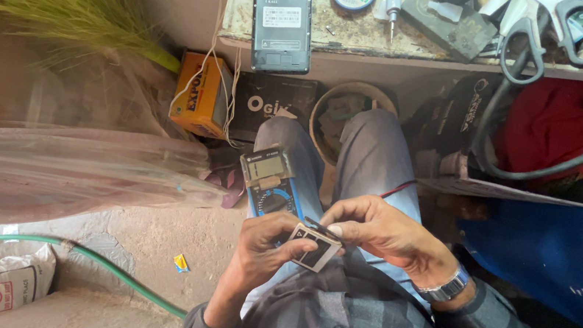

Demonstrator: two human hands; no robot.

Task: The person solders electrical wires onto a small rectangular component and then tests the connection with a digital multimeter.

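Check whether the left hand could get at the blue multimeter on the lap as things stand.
Probably yes. The multimeter lies on the thigh just ahead of the left hand, with nothing between them. But that hand is holding the small flat battery, so it would need freeing first.

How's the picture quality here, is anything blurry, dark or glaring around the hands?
Head view: soft even daylight, no harsh glare; the left hand, right hand and the small flat part they hold are fairly sharp, as is the multimeter on the lap. The lower right corner by the blue cloth falls into deep shadow. The clear plastic sheet looks hazy, and the workbench edge bows slightly from wide-angle distortion.
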